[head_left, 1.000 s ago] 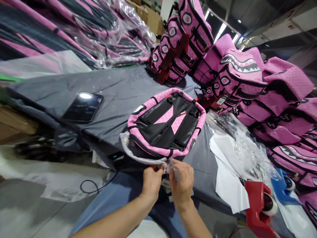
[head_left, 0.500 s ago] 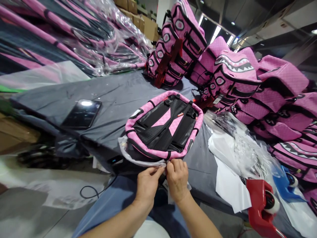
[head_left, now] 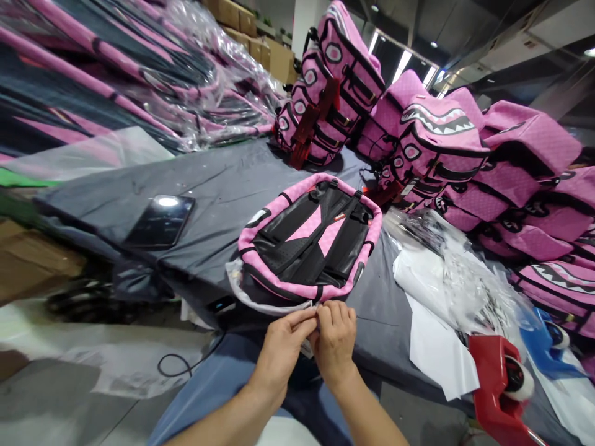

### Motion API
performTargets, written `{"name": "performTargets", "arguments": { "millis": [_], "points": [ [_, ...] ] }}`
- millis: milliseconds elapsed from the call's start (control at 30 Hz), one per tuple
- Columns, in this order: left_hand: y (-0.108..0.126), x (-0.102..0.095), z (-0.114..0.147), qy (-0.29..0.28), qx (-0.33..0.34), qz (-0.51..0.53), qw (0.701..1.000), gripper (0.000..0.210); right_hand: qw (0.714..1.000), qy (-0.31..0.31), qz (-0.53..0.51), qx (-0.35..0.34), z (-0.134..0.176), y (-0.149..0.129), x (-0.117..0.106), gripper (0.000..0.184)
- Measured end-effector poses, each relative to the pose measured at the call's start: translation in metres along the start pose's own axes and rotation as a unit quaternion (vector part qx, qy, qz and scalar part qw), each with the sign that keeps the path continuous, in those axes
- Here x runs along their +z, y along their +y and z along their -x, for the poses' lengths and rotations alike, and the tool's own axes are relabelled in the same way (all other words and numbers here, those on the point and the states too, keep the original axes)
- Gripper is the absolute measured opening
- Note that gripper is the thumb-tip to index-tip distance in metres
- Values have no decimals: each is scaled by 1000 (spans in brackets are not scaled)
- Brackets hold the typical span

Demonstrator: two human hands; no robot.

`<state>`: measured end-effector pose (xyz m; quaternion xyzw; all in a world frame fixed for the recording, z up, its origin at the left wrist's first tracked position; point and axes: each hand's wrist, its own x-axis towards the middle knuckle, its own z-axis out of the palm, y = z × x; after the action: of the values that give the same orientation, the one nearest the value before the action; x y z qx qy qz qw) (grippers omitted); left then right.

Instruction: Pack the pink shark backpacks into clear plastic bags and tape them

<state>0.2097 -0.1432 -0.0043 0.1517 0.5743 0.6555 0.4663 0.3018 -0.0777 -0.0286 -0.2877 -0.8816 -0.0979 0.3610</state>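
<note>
At the far left, pink-and-black bags [head_left: 116,74] are lying heaped in clear plastic, and below them a cardboard box [head_left: 37,257] is sitting beside the table's end. The table [head_left: 218,179] is wearing a wrinkled dark grey cloth, and a tablet [head_left: 160,221] with a dark screen is lying on its left part, catching a bright reflection. Lower down, a black cable [head_left: 174,373] is hanging in a loop under the table's edge

Moving right, a white strip [head_left: 264,305] of thin wrapping is curving along the near edge of the backpack [head_left: 325,288]. The left hand [head_left: 281,344] is pinching the strip's end between thumb and forefinger, the tips pressing together. The backpack is lying on the table at the near edge, just beyond both hands, its pink rim framing black padded straps that are crossing over a pink panel. The right hand [head_left: 337,344] is meeting the left at the same end of the strip, its fingers curling close together and pinching there, the thumb partly hidden

Behind the backpack, an upright pink bag [head_left: 330,87] is standing, and more pink bags [head_left: 465,161] are piling up to the right. In front of these, clear plastic [head_left: 469,282] is lying crumpled over white sheets [head_left: 437,347]; a red tape dispenser [head_left: 493,378] is resting near them, and a blue tape dispenser [head_left: 534,337] is sitting just beyond it
</note>
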Motion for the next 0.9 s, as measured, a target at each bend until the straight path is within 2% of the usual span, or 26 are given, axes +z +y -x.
{"name": "performTargets", "arguments": {
  "millis": [200,267,367,500,600,733,900],
  "points": [
    [-21,-15,8,23,97,-67,993,34,1000,3,-1,23,1,4,-3,26],
    [-29,-16,7,26,75,-36,996,37,999,-2,-8,33,1,4,-3,27],
    [-36,-11,0,8,-9,45,999,49,993,-19,-77,93,0,5,-5,26],
    [-34,2,-9,-44,-57,173,982,51,954,-79,-207,204,-5,12,-10,26],
    [-34,9,-12,-76,-70,250,963,49,916,-136,-278,256,-10,18,-11,27],
    [-40,14,-17,-111,-77,273,952,45,874,-149,-339,314,-13,21,-12,26],
    [-43,12,-23,-95,-77,242,963,46,837,-138,-400,346,-10,20,-12,25]
  ]
}}
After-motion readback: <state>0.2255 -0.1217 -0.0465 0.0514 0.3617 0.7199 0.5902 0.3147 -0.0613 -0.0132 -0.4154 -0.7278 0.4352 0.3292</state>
